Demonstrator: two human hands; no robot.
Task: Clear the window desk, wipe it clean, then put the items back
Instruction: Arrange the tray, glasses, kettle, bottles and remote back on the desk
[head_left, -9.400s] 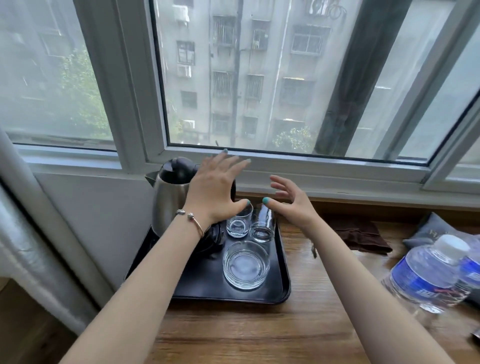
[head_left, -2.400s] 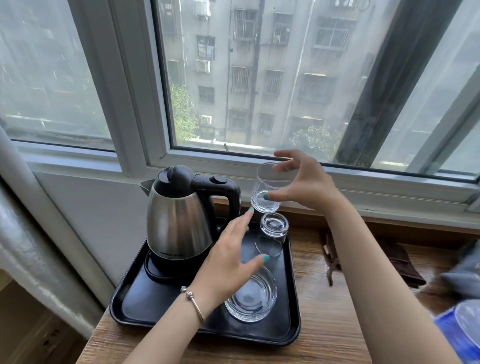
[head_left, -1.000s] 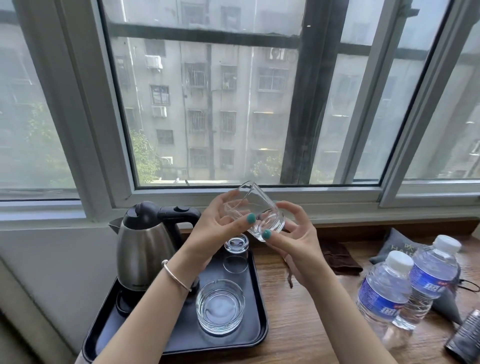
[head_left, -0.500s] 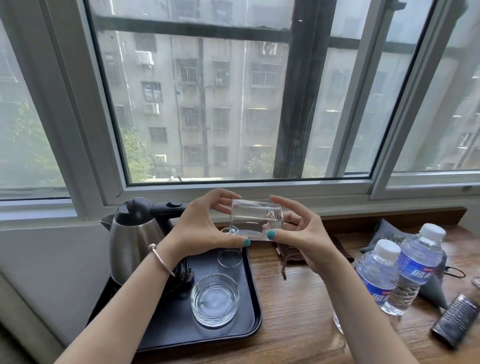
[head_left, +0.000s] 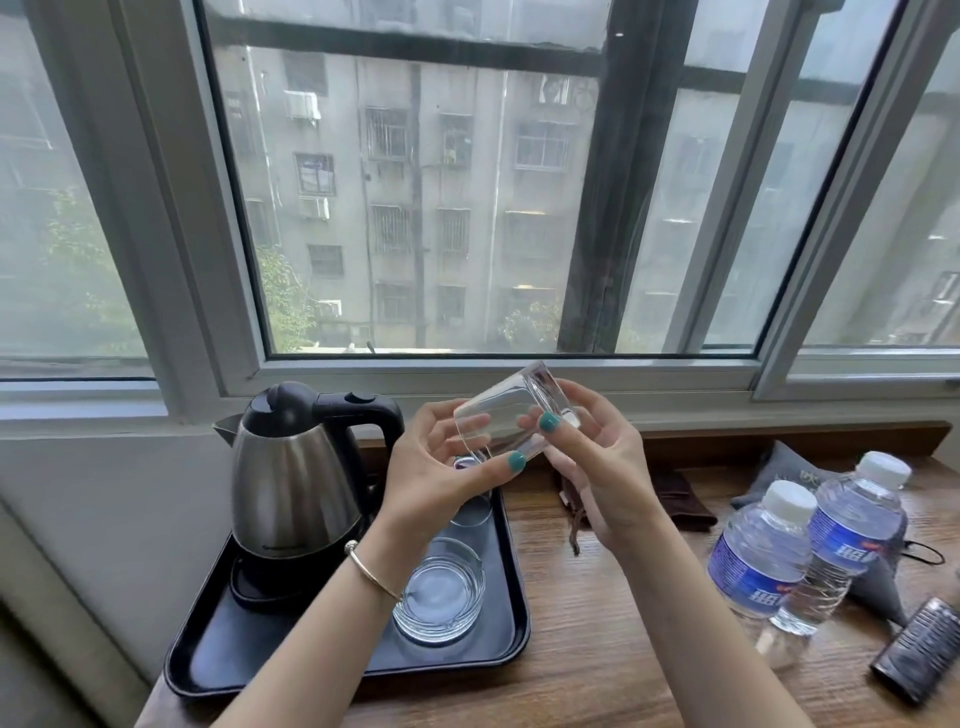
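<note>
Holding one clear drinking glass (head_left: 511, 415) tilted, both hands, left hand (head_left: 431, 478) and right hand (head_left: 597, 462), are gripping it; the wooden tabletop (head_left: 597, 623) is remaining largely uncleared.

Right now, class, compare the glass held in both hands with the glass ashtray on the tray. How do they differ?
The held glass is tall and narrow; the ashtray is low and wide. The held glass is tilted on its side in mid-air, in the grip of the left hand and right hand; the ashtray sits flat on the black tray, untouched. Both are clear glass and look empty.

Tilted clear glass (head_left: 506, 415) between both hands (head_left: 436, 478) above black tray (head_left: 498, 597)
</note>
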